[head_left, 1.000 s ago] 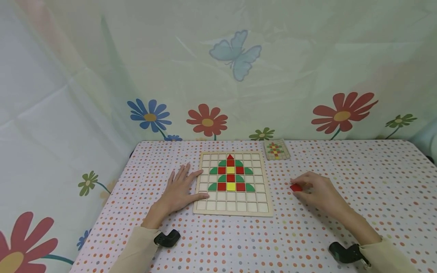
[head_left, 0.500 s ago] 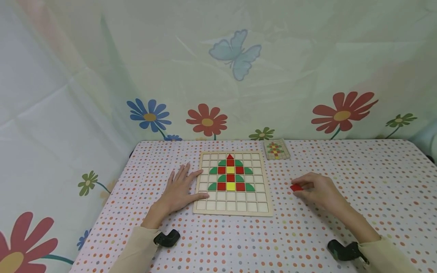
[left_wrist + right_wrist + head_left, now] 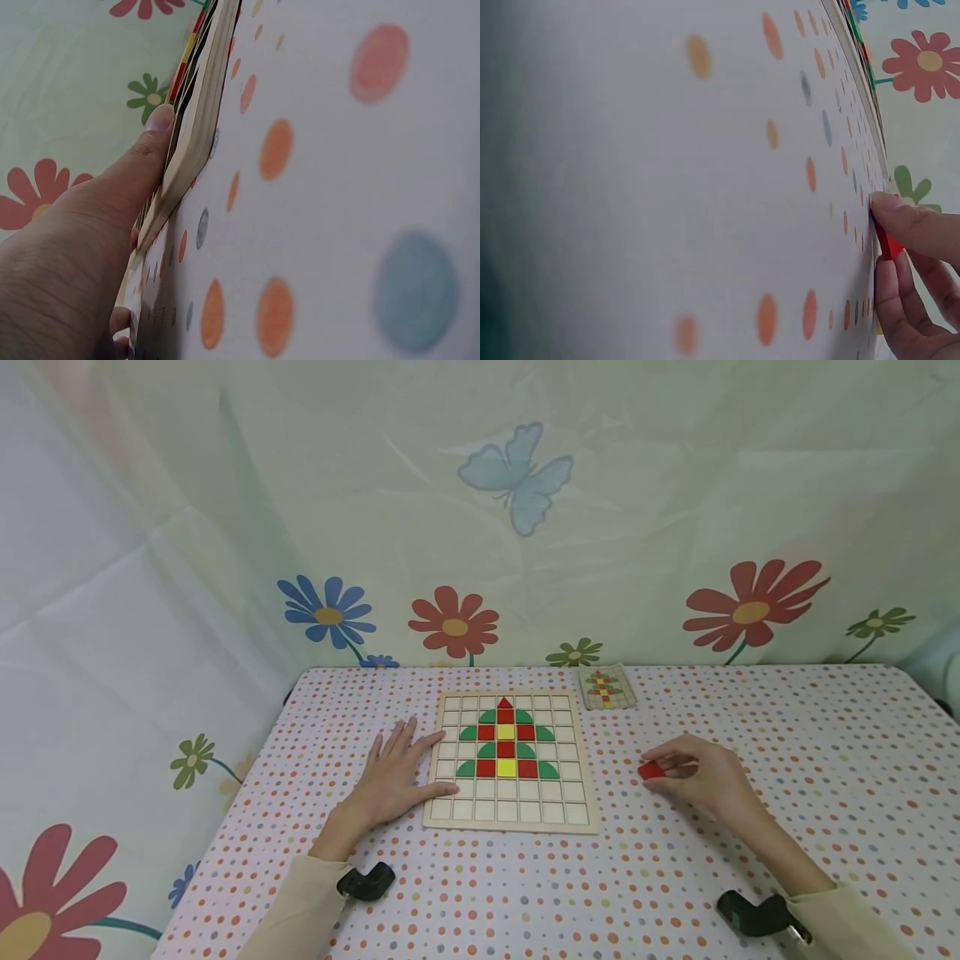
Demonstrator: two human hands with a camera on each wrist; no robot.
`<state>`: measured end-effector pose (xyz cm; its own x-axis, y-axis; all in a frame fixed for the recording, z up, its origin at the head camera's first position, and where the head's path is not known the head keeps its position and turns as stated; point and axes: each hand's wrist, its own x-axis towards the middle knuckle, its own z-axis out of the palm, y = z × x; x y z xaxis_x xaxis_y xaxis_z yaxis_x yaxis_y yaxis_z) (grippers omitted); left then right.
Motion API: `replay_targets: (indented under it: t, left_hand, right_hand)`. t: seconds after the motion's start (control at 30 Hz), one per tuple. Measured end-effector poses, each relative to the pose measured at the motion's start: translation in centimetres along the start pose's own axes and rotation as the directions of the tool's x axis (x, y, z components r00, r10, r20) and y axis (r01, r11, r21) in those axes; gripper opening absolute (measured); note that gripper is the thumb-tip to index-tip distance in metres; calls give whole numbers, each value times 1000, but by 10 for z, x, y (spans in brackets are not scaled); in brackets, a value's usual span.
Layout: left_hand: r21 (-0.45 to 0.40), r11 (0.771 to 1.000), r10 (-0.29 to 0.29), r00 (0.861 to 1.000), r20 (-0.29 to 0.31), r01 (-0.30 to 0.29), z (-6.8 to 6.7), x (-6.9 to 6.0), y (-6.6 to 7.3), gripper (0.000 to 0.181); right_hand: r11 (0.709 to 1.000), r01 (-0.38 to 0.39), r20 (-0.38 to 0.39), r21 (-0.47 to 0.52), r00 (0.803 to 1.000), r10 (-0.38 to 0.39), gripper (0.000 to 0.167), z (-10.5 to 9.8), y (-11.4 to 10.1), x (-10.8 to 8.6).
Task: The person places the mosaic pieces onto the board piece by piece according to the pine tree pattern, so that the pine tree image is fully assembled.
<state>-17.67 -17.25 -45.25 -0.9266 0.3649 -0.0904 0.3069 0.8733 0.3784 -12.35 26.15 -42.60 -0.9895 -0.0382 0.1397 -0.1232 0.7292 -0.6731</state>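
Observation:
A wooden grid board lies flat on the table, with red, yellow and green tiles set in a tree pattern, a red triangle at the top. My left hand rests spread at its left side, thumb and a fingertip on the frame; in the left wrist view the thumb lies over the board's edge. To the right of the board, my right hand pinches a small red tile between thumb and fingers, low over the table. Fingers partly hide that tile, so its full outline cannot be told.
A small card printed with a similar tree pattern lies past the board's upper right corner. The dotted tablecloth covers the table, which ends at a floral curtain. Black devices are strapped to both wrists.
The red tile has turned slightly between my right fingers, and that hand has shifted only a little. My left hand and the tiles on the board stay as they were.

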Motion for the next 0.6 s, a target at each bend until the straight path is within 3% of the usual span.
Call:
replay_targets:
  t: [0.3, 0.6]
  left_hand:
    - [-2, 1000, 0, 1000, -1, 0, -1, 0, 1, 91]
    - [-5, 1000, -1, 1000, 6, 1, -2, -1, 2, 91]
  right_hand:
    - [998, -21, 4, 67, 1000, 21, 30, -1, 1, -2]
    - [991, -14, 43, 136, 999, 8, 24, 9, -21, 4]
